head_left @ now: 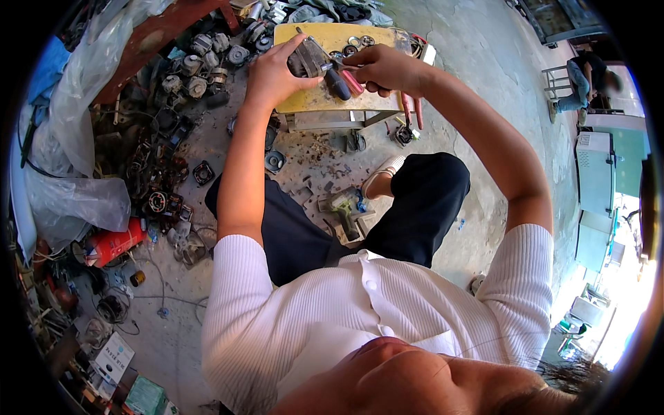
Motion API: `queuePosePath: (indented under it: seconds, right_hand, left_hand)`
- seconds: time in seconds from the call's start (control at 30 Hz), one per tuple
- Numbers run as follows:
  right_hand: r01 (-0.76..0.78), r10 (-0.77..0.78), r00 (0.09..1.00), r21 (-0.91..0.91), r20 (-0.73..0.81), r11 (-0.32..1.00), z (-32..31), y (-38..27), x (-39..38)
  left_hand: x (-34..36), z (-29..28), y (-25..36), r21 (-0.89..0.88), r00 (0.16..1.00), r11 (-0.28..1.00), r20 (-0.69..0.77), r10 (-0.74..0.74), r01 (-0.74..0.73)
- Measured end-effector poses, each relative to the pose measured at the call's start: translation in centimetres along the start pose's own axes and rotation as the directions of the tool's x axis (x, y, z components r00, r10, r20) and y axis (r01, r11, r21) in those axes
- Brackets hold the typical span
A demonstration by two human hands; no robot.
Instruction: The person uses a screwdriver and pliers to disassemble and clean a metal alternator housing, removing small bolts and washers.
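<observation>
Over the left half of the bench, handwork on a motor seems under way: left hand clamped round it, right hand curled over mid-bench beside a red handle — its hold I cannot tell. Next calls for steadying the motor — grimy, grey-brown, shaft pointing toward the bench's far edge.

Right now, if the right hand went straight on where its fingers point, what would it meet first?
Probably the grey motor in the left hand, just across from the right hand. The red handle beside its fingers is close too; depth is unclear.
</observation>
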State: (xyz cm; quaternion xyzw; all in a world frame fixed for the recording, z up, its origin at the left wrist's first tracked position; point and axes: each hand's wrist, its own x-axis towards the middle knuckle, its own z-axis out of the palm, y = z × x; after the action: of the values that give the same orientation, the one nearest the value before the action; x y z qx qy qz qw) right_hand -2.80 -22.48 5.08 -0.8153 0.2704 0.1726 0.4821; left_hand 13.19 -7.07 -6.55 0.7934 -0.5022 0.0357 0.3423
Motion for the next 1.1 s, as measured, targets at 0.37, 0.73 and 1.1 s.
queuePosePath:
  seconds: [0.37,0.73,1.1]
  right_hand:
    - [0.585,-0.691,0.543,-0.375,-0.478,0.719,9.0,7.5,4.6]
    - [-0.050,0.005,0.996,0.481,0.094,0.875,0.0,0.5,2.4]
    - [0.140,-0.135,0.989,0.089,-0.053,0.986,2.6,1.3,1.7]
  left_hand:
    - [-0.5,0.1,-3.9,-0.292,0.967,0.922,0.072,-0.245,0.255]
    - [-0.4,-0.8,-1.7,-0.146,0.985,0.975,0.059,-0.162,0.169]
    - [-0.5,-0.7,-2.0,-0.156,0.984,0.972,0.051,-0.172,0.178]
